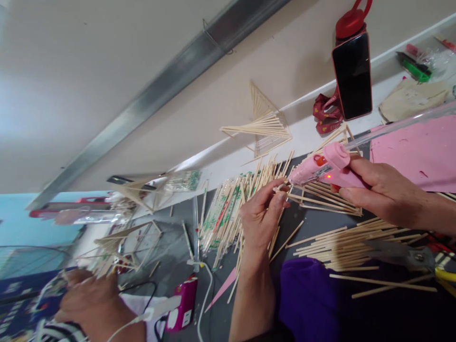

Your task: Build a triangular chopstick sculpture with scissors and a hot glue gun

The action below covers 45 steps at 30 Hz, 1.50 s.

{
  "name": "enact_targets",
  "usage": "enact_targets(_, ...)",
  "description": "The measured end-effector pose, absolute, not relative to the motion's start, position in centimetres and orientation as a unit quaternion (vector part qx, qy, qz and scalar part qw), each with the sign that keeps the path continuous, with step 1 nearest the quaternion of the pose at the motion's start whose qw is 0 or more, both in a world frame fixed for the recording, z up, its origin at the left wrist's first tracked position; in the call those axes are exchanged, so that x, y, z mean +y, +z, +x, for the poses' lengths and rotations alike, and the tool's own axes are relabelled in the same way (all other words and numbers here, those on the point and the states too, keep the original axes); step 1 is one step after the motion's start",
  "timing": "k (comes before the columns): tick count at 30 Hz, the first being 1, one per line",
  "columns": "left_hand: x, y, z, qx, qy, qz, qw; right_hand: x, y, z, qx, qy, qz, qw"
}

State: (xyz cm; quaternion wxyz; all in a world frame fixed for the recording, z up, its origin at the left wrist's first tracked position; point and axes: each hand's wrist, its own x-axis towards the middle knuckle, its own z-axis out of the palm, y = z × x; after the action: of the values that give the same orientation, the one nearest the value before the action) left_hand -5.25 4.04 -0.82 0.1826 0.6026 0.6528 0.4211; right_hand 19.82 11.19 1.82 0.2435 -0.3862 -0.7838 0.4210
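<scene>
While a pink glue gun (333, 166) is held in the right hand (386, 194), its nozzle is at the fingertips of the left hand (258, 216). The right fingers are wrapped around the handle, and an indicator on the gun is lit red. The left grip is narrow, thumb and fingers pinching the end of a stick frame (322, 197) above the worktop (171, 237), near its wall-side edge.

Condition of the frame: partly built, in my judgement. A fanned row of sticks appears joined along its outer bar; the end at the nozzle is the joint being worked. Whether glue has been laid there cannot be told, the fingers covering the spot.

For comparison, a twisted stick model (272, 126) stands by the wall beyond that edge, seemingly complete. Judged against it, the held frame lacks further rows.

Stock is ample: loose sticks (352, 242) lie towards the wearer's edge, beside purple cloth (306, 294), and packaged sticks (223, 213) lie along the wall side. Scissors or pliers (409, 256) sit by the loose sticks, not in hand.
</scene>
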Motion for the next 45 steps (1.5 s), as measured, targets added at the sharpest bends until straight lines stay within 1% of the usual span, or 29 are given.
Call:
enact_targets(3,4.0,-1.0,-5.4,0.661,0.416,0.599,0.179,11.5,2.2,20.3,-0.784,0.418,-0.380,0.257)
enact_targets(6,4.0,-1.2,-5.5,0.658,0.423,0.595,0.182,11.8,2.6,20.7,-0.787,0.399,-0.374,0.287)
enact_targets(13,4.3,-1.3,-5.0,0.644,0.478,0.544,0.246,11.8,3.0,21.3,-0.787,0.376,-0.348,0.342)
enact_targets(17,4.4,-1.4,-4.8,0.639,0.498,0.525,0.260,11.9,3.1,21.6,-0.784,0.369,-0.350,0.356)
enact_targets(24,4.3,-1.9,-5.2,0.622,0.505,0.544,0.248,12.0,2.9,21.6,-0.784,0.376,-0.336,0.362)
enact_targets(35,4.2,-1.4,-5.4,0.640,0.462,0.563,0.244,12.0,2.8,21.5,-0.788,0.382,-0.329,0.354)
enact_targets(40,4.2,-1.6,-5.5,0.636,0.481,0.553,0.242,12.1,2.8,21.4,-0.784,0.390,-0.328,0.354)
enact_targets(45,4.4,-2.0,-5.5,0.606,0.480,0.572,0.275,12.1,2.9,21.4,-0.779,0.400,-0.344,0.340)
